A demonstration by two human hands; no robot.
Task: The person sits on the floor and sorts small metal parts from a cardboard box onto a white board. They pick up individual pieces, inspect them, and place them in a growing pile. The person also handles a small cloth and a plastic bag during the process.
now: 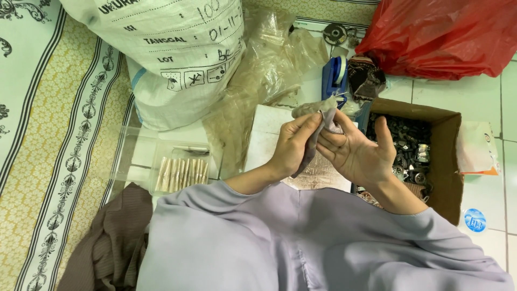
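My left hand (pixel 293 145) and my right hand (pixel 358 153) meet in front of me, both pinching a small clear plastic pouch (pixel 322 116) with something thin and grey inside. The left fingers grip its left edge, and the right fingers hold its upper right part, palm turned up. Under the hands lies a flat white sheet (pixel 266 134). Both arms wear lilac sleeves. What the pouch holds is too small to tell.
A clear tray (pixel 141 161) at the left holds several packed pouches (pixel 182 173). A cardboard box (pixel 447 161) of small dark metal parts stands at the right. A big white sack (pixel 172 54), crumpled clear plastic (pixel 269 70), a red bag (pixel 441 35) and a blue tape dispenser (pixel 335 75) lie beyond.
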